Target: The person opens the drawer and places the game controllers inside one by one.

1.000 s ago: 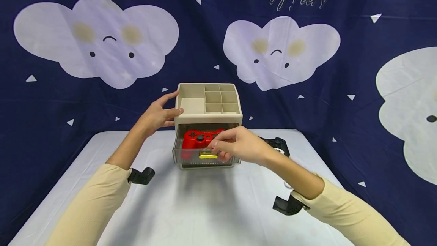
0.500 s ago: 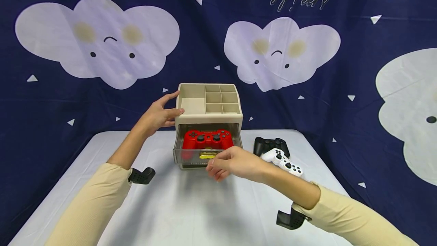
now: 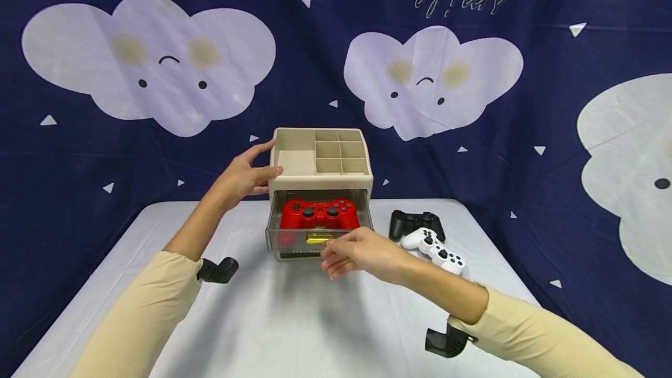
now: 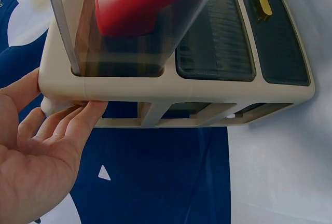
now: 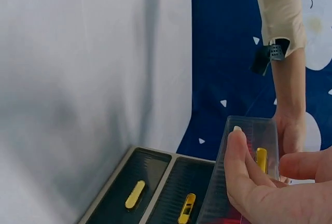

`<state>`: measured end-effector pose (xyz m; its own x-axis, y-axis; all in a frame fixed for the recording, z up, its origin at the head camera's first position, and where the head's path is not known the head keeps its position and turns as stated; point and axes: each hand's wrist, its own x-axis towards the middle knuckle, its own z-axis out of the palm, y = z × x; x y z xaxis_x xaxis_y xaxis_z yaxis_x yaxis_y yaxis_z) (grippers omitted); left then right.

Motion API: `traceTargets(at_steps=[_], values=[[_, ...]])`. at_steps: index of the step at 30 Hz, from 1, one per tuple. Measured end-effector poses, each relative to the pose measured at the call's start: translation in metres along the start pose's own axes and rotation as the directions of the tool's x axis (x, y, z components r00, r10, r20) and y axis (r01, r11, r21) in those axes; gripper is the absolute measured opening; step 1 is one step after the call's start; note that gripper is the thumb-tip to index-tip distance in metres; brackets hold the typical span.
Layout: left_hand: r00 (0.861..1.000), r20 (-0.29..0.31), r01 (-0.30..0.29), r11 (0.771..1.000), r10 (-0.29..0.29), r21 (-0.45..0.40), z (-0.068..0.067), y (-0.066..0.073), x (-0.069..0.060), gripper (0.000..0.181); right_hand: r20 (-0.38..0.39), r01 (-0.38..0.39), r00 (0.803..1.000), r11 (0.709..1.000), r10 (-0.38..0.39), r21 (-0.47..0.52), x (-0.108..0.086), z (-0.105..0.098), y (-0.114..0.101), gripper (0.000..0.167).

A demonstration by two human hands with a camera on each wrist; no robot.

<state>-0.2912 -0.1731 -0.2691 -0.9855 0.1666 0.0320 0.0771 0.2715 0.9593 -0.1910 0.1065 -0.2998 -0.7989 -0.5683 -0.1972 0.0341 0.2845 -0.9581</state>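
A cream desk organizer [image 3: 321, 181] stands on the table, its see-through top drawer [image 3: 278, 241] pulled out. Inside that drawer lies a red game controller [image 3: 320, 214]. My left hand [image 3: 238, 179] holds the organizer's upper left side, thumb over the top edge and fingers along the side. Just in front of the drawer is my right hand [image 3: 362, 252], its fingers loosely bent close to the yellow handle [image 3: 318, 238]. In the right wrist view, its fingers [image 5: 237, 154] overlap the drawer front; whether they touch it I cannot tell.
Right of the organizer, a black game controller [image 3: 415, 223] lies behind a white one [image 3: 436, 249] on the white-covered table [image 3: 252, 331]. Two lower drawers with yellow handles [image 5: 135, 194] are closed. A dark blue cloud-print curtain [image 3: 310, 63] hangs behind.
My right hand has moved down from over the drawer front to below its handle, then slightly up, uncovering the red and white controllers. The left hand and the drawer have stayed put.
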Motion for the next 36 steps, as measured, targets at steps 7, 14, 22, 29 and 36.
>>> traceTargets(at_steps=[7,14,22,29,36], values=[[1.0,0.002,-0.001,1.0,0.001,-0.004,0.0,-0.001,0.0,0.08,-0.047,-0.006,0.999,1.0,0.007,0.028,0.004,0.001,0.005,0.037],[1.0,0.006,-0.001,1.0,0.001,-0.007,0.0,0.0,0.001,0.08,-0.09,-0.004,0.996,0.999,0.008,0.055,0.009,0.001,0.007,0.038],[1.0,0.006,0.004,1.0,-0.004,-0.019,0.0,-0.001,0.002,0.08,-0.129,0.009,0.992,0.998,0.0,0.064,0.013,-0.003,0.004,0.038],[1.0,0.003,0.0,1.0,0.0,-0.014,0.0,0.0,0.001,0.081,-0.168,0.009,0.986,0.996,0.005,0.084,0.02,-0.008,0.003,0.037],[1.0,-0.001,0.009,1.0,-0.009,-0.011,0.0,0.001,0.001,0.08,-0.185,0.014,0.983,0.997,0.001,0.082,0.029,-0.013,0.005,0.035]])
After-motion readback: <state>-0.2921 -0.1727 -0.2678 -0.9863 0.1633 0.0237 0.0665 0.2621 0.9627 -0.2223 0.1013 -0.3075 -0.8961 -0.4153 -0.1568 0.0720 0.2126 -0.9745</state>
